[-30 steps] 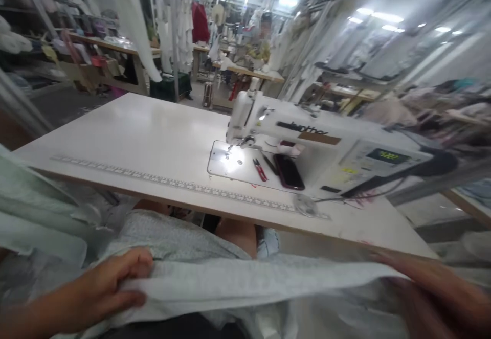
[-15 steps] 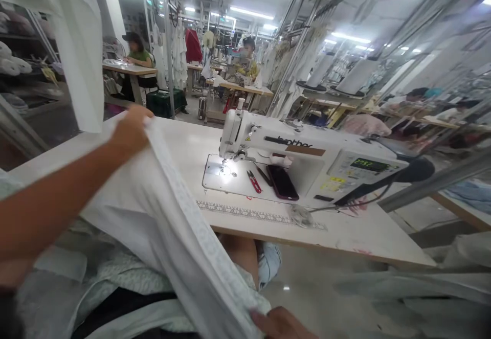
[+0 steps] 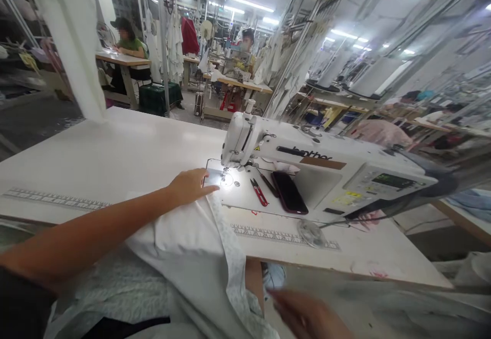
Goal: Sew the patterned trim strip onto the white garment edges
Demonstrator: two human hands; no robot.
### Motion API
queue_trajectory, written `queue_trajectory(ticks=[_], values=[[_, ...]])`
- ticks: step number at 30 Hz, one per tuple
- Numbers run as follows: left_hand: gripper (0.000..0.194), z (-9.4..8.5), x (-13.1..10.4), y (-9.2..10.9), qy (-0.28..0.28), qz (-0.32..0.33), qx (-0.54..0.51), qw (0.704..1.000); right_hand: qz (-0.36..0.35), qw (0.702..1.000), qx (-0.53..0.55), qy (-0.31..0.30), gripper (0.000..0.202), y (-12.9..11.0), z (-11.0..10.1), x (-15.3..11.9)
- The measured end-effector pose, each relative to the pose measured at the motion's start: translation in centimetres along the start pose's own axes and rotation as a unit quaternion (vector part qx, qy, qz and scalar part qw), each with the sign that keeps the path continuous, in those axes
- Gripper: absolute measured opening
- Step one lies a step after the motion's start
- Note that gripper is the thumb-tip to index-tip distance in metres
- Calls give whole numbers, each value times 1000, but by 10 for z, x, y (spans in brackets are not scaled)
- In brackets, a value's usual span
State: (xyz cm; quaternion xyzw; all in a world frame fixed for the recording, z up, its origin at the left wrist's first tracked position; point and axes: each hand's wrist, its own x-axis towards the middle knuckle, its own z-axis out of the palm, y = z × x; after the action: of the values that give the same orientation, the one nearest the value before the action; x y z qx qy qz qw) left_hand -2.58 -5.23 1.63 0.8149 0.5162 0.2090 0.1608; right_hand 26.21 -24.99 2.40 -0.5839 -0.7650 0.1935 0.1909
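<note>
My left hand rests on the pale fabric at the left edge of the needle plate, with thumb and fingers apart around the lit needle area. The fabric has a patterned edge strip and hangs over the table's front edge onto my lap. My right hand is low at the bottom, off the cloth and smeared by motion, so its fingers are unclear. The white sewing machine stands just right of my left hand.
Red snips, dark tweezers and a phone lie by the machine. A ruler strip and a clear disc are near the front edge. White cloth hangs at left. People sit at machines behind.
My left hand has moved right and down to the needle plate, bringing the fabric's end along. My right hand has come away from the fabric and shifted right. The view has shifted slightly.
</note>
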Motion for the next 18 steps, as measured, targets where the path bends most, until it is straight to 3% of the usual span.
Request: queue_trajectory(ticks=[2,5,8,13,16,18], values=[[35,5,5,2,-11,4,-10,1000,-2,998,52,-33,24,-3,4,44],[29,6,1,5,-25,34,-41,998,19,991,131,9,31,-18,20,108],[22,-4,-10,6,-31,43,-121,991,25,964,262,-33,47,-39,40,144],[29,-24,-19,-2,-84,12,-331,940,70,897,435,-29,37,-60,58,146],[29,-32,-22,-5,-147,-2,-349,926,80,872,482,-20,41,-66,64,136],[26,-35,-24,-6,-158,-9,-346,925,89,858,503,-46,40,-69,66,129]])
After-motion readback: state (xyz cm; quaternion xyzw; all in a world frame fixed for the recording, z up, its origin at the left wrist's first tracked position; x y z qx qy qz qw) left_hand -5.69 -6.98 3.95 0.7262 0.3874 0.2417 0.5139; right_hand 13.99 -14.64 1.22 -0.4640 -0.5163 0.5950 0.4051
